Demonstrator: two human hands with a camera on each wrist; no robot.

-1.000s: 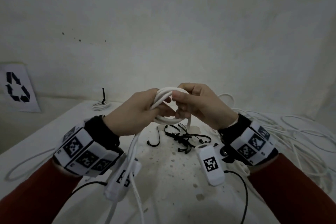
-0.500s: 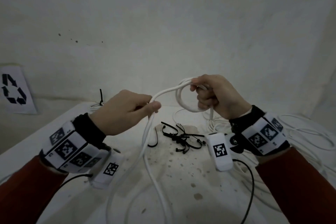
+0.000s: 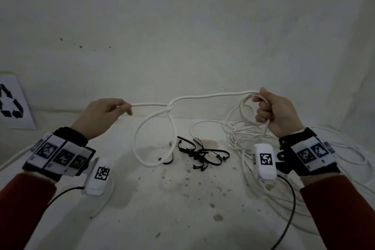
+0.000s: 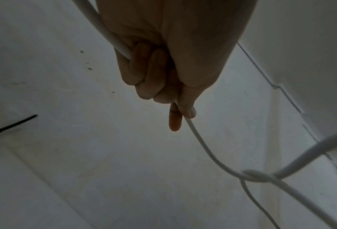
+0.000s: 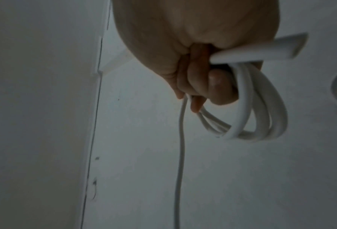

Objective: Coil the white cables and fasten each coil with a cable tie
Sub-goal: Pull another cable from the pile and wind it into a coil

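A white cable (image 3: pixel 211 95) stretches in the air between my two hands above the table. My left hand (image 3: pixel 105 113) grips it in a fist, the strand leaving between thumb and forefinger (image 4: pixel 183 108). My right hand (image 3: pixel 274 111) holds a small coil (image 5: pixel 261 111) of the same cable in curled fingers, the cut end (image 5: pixel 293 45) sticking out beside the palm. Midway the cable crosses itself in a loose knot (image 3: pixel 170 107), also seen in the left wrist view (image 4: pixel 255 176), with a loop (image 3: pixel 142 148) hanging to the table. Black cable ties (image 3: pixel 198 154) lie heaped beneath.
A tangle of loose white cable (image 3: pixel 253 148) covers the right side of the stained white table (image 3: pixel 182 209). A tied coil's black tie tail (image 4: pixel 16 124) shows at far left. A recycling sign (image 3: pixel 12 103) leans on the wall. Black sensor leads (image 3: pixel 288 219) trail from my wrists.
My hands have pulled far apart, left going left and right going right. The cable between them has drawn out, showing a knot-like crossing and a hanging loop.
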